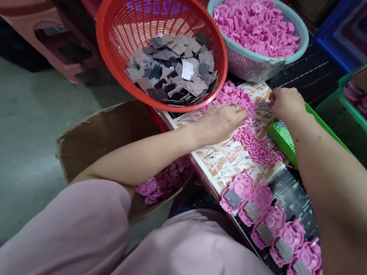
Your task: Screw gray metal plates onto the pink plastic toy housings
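Observation:
My left hand [221, 121], with a ring on one finger, reaches into a heap of small pink plastic parts [231, 96]. Its fingers are bent together at the heap, and whatever lies between the fingertips is hidden. My right hand [287, 103] is just above the board's far side, closed in a pinch; a bit of pink shows at its fingertips, probably a small pink plastic part. Below the hands lie many tiny pink pegs [260, 146]. A row of pink plastic casings [269, 226], each with a grey metal plate, runs along the near bench edge.
A red basket [151, 98] of grey metal plates stands left of my hands. Behind is a pale-blue basket [253, 64] of pink parts. A green tray [281, 138] lies under my right forearm. A cardboard box [97, 141] with pink pieces sits below the bench.

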The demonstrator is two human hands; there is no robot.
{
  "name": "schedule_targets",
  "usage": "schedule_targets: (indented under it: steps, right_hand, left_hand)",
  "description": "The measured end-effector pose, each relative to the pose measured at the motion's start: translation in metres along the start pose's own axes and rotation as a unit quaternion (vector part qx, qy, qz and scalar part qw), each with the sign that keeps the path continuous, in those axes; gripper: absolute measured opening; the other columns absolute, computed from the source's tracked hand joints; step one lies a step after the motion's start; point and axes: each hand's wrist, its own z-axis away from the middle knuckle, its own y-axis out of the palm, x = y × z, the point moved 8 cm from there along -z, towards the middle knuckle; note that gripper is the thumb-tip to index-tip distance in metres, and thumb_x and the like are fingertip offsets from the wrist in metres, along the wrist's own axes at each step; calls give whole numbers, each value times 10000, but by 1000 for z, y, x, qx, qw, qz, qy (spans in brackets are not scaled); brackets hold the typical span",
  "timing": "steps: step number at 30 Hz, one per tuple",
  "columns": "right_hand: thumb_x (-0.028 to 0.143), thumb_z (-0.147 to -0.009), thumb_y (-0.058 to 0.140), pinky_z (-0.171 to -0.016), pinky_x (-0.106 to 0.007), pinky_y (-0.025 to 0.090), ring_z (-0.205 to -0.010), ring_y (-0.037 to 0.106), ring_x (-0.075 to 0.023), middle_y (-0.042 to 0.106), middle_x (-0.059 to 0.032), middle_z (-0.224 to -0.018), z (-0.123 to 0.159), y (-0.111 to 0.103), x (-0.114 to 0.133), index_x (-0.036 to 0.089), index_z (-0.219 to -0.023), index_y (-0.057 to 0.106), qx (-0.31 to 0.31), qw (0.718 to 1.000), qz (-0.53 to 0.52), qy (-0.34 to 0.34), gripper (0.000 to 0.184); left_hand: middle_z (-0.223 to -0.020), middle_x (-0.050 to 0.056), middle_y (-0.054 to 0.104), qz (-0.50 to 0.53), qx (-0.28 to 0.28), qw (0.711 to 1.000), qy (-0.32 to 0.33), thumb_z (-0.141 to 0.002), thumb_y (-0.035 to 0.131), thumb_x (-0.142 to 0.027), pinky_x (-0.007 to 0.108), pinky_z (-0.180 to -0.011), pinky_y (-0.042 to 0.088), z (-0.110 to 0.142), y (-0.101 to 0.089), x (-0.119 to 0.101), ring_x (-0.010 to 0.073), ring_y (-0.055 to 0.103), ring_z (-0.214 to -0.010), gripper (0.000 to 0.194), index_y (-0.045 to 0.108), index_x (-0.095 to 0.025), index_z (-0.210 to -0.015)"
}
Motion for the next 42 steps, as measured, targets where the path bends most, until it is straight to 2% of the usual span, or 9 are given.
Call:
schedule_targets:
  steps: [3, 10, 19, 22, 26, 30, 33, 39, 42]
  right_hand:
    - [89, -763, 539, -774, -431, 445, -906, 613, -306, 658, -161, -947, 9, -6, 8, 149, -938, 689, 34, 997, 33, 59, 239]
    - [149, -770, 577, -730, -312, 442, -728, 597, -171, 671, -33, -782, 84, -43, 53, 197, -1004, 691, 19, 998, -43, -34, 265]
    - [329, -769, 743, -638, -279, 501, -714, 637, -148, 696, -18, -864, 179, -59, 16, 209, -995, 652, -141, 969, -201, -18, 272]
    - [394, -756, 761, -618, -279, 509, -692, 624, -145, 676, -20, -815, 221, -84, 30, 208, -946, 635, -217, 951, -202, -89, 294]
    - [362, -694, 814, -628, -280, 510, -713, 624, -160, 659, -41, -774, 268, -102, 59, 183, -923, 598, -297, 926, -128, -196, 362]
    - [346, -680, 824, -587, -279, 495, -673, 607, -157, 636, -45, -741, 291, -100, 53, 175, -902, 582, -333, 921, -112, -171, 370]
    - [355, -698, 812, -590, -293, 489, -663, 608, -162, 640, -41, -748, 306, -97, 42, 187, -893, 580, -337, 926, -88, -145, 347]
    - [211, -770, 754, -771, -296, 554, -889, 679, -185, 707, -79, -1023, 328, -105, 29, 199, -1114, 618, -245, 960, -61, -123, 370]
    - [123, -780, 724, -777, -259, 560, -895, 690, -159, 725, -49, -994, 334, -114, 29, 200, -1065, 649, -218, 962, -84, -142, 304]
  left_hand:
    - [-1069, 98, 647, 36, 15, 999, 14, -959, 459, -184, 297, -756, 490, 14, 5, 2, 200, 639, -940, 309, 610, -156, -1227]
    - [-1047, 71, 684, 92, 39, 994, 37, -936, 479, -220, 341, -856, 501, 25, 23, 2, 212, 650, -968, 287, 688, -185, -1130]
    - [-1001, 54, 722, 225, -56, 971, 63, -915, 470, -211, 345, -871, 496, 36, 10, -14, 184, 669, -922, 348, 655, -180, -1208]
    - [-898, 37, 710, 401, 18, 913, 74, -912, 488, -228, 271, -751, 504, 39, 16, -41, 132, 655, -788, 331, 668, -176, -1184]
    - [-668, -21, 617, 620, 263, 738, 45, -903, 564, -304, 164, -506, 424, 49, 38, -98, 66, 556, -529, 321, 635, -145, -1173]
    - [-539, -73, 464, 683, 405, 607, 42, -918, 576, -423, 117, -416, 302, 62, 38, -141, 31, 440, -446, 293, 635, -140, -968]
    - [-572, -71, 470, 698, 411, 586, 16, -867, 648, -427, 116, -399, 260, 61, 40, -153, 14, 410, -438, 296, 620, -132, -858]
    - [-546, -78, 437, 693, 376, 615, -12, -785, 730, -367, 144, -394, 243, 45, 45, -164, 20, 389, -420, 268, 628, -121, -821]
    - [-552, -79, 431, 682, 375, 628, 5, -795, 718, -381, 152, -412, 253, 39, 41, -175, 20, 379, -429, 270, 632, -127, -823]
